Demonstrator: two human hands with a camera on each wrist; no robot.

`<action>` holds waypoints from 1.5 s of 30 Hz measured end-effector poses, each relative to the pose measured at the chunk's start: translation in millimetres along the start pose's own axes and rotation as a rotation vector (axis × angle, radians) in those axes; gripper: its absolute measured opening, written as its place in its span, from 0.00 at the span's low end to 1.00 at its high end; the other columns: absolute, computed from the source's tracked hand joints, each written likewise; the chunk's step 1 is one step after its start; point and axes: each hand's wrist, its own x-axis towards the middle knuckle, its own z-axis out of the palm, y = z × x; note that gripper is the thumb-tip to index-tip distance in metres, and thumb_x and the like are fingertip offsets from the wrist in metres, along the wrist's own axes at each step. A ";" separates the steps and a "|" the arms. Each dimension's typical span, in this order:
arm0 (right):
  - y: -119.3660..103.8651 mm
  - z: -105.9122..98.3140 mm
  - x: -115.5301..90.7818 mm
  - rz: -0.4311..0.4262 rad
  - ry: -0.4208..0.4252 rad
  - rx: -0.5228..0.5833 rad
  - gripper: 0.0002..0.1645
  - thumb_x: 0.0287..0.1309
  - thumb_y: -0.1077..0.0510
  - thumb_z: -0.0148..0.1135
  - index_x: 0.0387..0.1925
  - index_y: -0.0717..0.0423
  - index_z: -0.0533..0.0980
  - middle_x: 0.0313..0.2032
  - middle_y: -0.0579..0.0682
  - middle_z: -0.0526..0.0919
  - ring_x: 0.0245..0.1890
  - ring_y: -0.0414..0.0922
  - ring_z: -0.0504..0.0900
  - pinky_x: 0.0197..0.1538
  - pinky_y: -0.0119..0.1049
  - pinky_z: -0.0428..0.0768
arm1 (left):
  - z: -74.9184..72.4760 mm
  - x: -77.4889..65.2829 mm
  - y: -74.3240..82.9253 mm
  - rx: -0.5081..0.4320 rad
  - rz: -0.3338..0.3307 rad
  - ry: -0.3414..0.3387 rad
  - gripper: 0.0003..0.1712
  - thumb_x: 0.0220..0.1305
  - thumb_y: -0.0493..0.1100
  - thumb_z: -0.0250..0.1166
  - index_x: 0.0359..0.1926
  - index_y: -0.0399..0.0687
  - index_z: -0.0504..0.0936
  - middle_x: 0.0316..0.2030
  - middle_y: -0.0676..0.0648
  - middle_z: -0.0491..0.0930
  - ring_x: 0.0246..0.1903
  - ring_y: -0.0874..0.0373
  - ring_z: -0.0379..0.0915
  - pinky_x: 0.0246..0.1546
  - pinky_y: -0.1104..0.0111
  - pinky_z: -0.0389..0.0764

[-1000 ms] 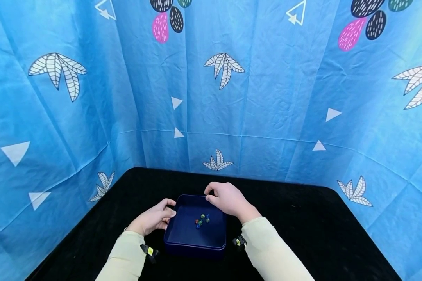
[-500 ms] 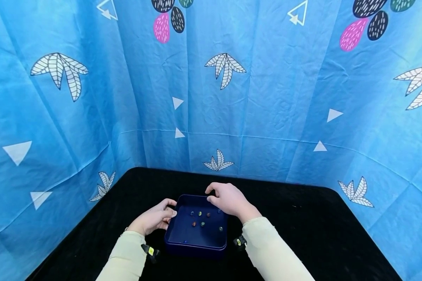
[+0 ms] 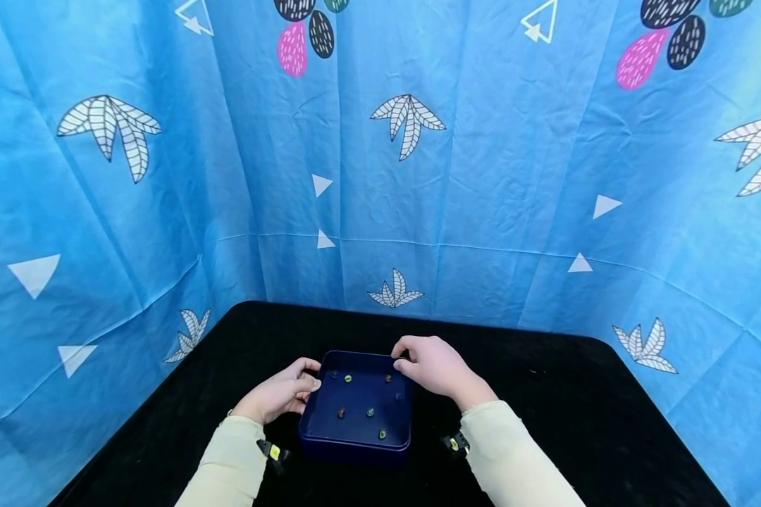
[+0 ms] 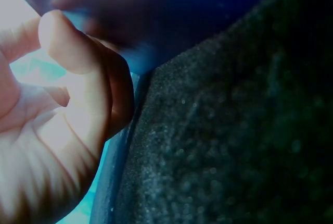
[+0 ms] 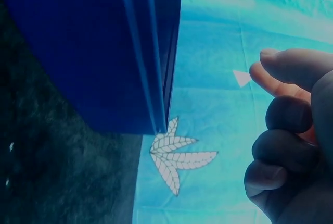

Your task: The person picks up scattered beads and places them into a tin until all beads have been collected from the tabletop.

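Observation:
A square dark blue box point(image 3: 349, 431), open at the top, stands on the black cloth. Several small glass marbles lie scattered over its floor, among them a yellow-green marble point(image 3: 347, 379), a reddish marble point(image 3: 341, 412) and a green marble point(image 3: 382, 434). My left hand point(image 3: 274, 394) grips the box's left wall, thumb at the rim. Over the far right corner hovers my right hand point(image 3: 440, 370), thumb and index finger slightly apart with nothing seen between them. In the right wrist view its other fingers point(image 5: 283, 148) are curled, clear of the box wall point(image 5: 78, 52).
Black cloth point(image 3: 545, 408) covers the table around the box. A blue patterned curtain point(image 3: 482, 176) hangs behind the table and along both sides. Each wrist carries a small black camera mount, such as the left mount point(image 3: 273, 454).
The marbles, clustered near the middle a second ago, have spread across the box floor. My right thumb and index finger have parted, and that hand has shifted right. My left hand stays put.

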 end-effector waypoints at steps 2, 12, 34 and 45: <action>4.7 -0.1 -5.2 -0.004 0.008 0.001 0.09 0.65 0.48 0.64 0.45 0.41 0.82 0.17 0.41 0.70 0.15 0.40 0.68 0.24 0.37 0.69 | 0.1 0.1 -0.1 0.000 -0.002 0.002 0.31 0.71 0.39 0.59 0.68 0.35 0.56 0.46 0.36 0.72 0.32 0.55 0.75 0.32 0.63 0.82; 30.5 4.5 -32.1 0.042 0.029 0.038 0.07 0.63 0.50 0.66 0.42 0.42 0.83 0.17 0.40 0.70 0.15 0.38 0.67 0.24 0.36 0.70 | -1.9 -0.7 1.3 0.003 -0.006 -0.006 0.32 0.72 0.41 0.59 0.69 0.36 0.56 0.44 0.35 0.74 0.33 0.53 0.75 0.33 0.62 0.83; 65.3 18.8 -83.2 0.024 -0.149 0.077 0.08 0.60 0.51 0.69 0.41 0.44 0.82 0.19 0.38 0.70 0.18 0.35 0.68 0.27 0.36 0.71 | -1.8 -0.5 0.4 0.004 -0.015 0.008 0.31 0.71 0.41 0.60 0.68 0.37 0.57 0.46 0.36 0.72 0.33 0.54 0.75 0.32 0.63 0.82; 71.3 24.8 -91.7 0.031 -0.240 0.136 0.08 0.57 0.55 0.70 0.38 0.41 0.82 0.20 0.39 0.73 0.19 0.36 0.70 0.28 0.35 0.72 | -1.6 -0.1 -0.7 0.006 -0.008 -0.011 0.31 0.71 0.41 0.60 0.68 0.37 0.57 0.42 0.37 0.75 0.32 0.54 0.76 0.32 0.63 0.82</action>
